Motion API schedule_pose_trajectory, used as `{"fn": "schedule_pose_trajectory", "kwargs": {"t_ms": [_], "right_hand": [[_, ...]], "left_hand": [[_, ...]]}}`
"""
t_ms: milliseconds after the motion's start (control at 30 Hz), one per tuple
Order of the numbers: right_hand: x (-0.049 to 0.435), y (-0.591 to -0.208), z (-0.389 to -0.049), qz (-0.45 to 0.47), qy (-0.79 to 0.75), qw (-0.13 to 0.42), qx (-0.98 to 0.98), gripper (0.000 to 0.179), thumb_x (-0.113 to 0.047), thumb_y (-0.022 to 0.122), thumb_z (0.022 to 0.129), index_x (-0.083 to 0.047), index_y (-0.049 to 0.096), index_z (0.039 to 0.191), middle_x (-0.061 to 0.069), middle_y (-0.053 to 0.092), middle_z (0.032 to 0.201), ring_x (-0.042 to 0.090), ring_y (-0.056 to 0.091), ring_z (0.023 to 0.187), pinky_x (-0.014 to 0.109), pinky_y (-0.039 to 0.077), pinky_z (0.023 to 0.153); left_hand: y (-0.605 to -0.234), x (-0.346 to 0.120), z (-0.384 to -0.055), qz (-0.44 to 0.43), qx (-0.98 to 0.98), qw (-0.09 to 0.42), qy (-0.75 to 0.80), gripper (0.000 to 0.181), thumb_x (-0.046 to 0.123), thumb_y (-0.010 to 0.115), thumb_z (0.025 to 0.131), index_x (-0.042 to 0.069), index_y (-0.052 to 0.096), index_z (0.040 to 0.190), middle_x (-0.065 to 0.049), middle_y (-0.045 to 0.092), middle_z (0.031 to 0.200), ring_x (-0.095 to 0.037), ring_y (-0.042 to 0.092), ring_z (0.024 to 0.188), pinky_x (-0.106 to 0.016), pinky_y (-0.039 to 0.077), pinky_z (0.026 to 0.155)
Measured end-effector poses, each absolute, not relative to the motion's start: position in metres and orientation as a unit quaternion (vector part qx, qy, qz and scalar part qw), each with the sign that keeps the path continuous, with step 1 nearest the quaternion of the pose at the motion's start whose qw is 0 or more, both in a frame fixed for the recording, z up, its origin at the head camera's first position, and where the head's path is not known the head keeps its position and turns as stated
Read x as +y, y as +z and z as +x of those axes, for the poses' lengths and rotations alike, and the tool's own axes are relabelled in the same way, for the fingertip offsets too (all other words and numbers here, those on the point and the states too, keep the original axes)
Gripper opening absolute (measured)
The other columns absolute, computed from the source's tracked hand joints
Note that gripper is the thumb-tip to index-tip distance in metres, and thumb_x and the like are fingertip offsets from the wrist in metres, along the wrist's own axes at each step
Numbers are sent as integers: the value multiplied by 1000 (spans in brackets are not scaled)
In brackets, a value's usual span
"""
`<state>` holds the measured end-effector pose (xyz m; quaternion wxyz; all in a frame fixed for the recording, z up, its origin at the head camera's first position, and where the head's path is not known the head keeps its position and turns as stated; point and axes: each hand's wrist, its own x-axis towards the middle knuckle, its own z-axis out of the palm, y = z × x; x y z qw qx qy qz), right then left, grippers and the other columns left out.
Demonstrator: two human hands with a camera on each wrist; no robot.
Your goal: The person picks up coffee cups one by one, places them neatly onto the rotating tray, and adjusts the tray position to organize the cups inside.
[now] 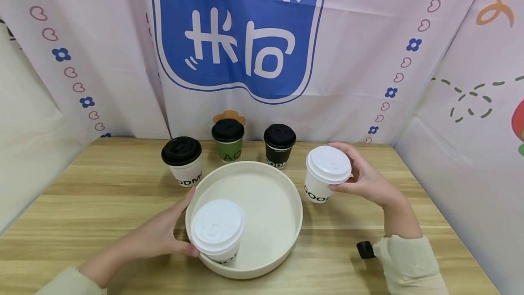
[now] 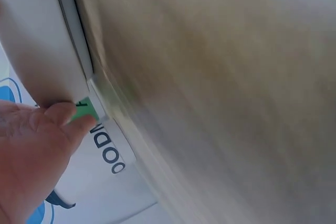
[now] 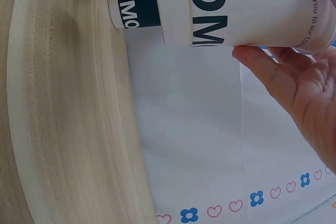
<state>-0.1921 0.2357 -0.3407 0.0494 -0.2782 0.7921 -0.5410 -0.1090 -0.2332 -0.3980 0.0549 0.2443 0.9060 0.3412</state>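
In the head view my right hand point(image 1: 362, 174) grips a white paper cup point(image 1: 317, 188) with a white lid, lifted above the table right of the tray. My fingers wrap its upper part, and large black letters show lower down. A round cream tray point(image 1: 266, 208) sits in the middle. My left hand point(image 1: 159, 236) holds the tray's left side, fingers and thumb spread along the rim. Inside the tray, near that thumb, another white-lidded cup point(image 1: 217, 229) stands at the front left. The left wrist view shows the fingertips point(image 2: 81, 124) against a pale curved wall.
Behind the tray stand a white cup with a black lid point(image 1: 182, 160), a green cup point(image 1: 229, 142) and a black cup point(image 1: 279, 147). A small black object point(image 1: 365, 249) appears beside my right sleeve. A printed cloth point(image 1: 348, 58) hangs behind the wooden table point(image 1: 102, 185).
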Motion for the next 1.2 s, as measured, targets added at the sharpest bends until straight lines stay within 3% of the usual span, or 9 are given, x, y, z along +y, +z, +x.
{"fn": "schedule_pose_trajectory", "kwargs": {"t_ms": [300,700,1200], "right_hand": [[235,-341,-193,-287,-536,45,793,90,7,78,77,-4,27,150,-5,51,135,8,53,119,31,56,87],[236,-337,-190,-287,-534,40,794,89,7,78,78,-4,27,150,-5,50,135,7,53,118,28,56,88],[227,-337,-190,-308,-534,47,786,91,8,79,76,-5,28,151,-4,49,137,7,53,120,28,56,89]], "left_hand": [[-396,-241,-122,262,899,79,341,140,44,91,64,9,-4,160,-28,14,163,-49,27,145,-65,27,109],[-392,-240,-126,240,900,106,347,141,58,87,63,9,-2,160,-27,13,164,-48,24,147,-66,25,112],[-391,-240,-128,240,893,122,360,141,56,88,63,6,-1,160,-27,10,164,-48,19,148,-67,20,112]]}}
